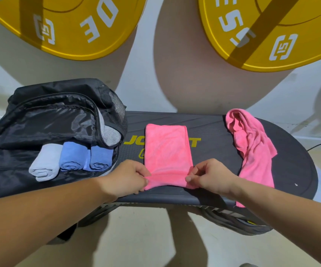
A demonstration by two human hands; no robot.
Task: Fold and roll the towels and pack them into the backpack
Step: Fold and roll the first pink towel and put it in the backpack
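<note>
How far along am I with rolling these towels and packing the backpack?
Done: a grey roll and two blue rolls lie in the open backpack. In hand: your left hand and right hand pinch the near end of the folded pink towel, which is just starting to roll. Left: finish and pack it, then fold, roll and pack the crumpled pink towel to the right.

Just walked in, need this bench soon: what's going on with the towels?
The left hand and right hand pinch the near edge of a folded pink towel on the bench, starting its roll. A grey roll and two blue rolls lie in the open backpack. A crumpled pink towel lies at the right.
</note>
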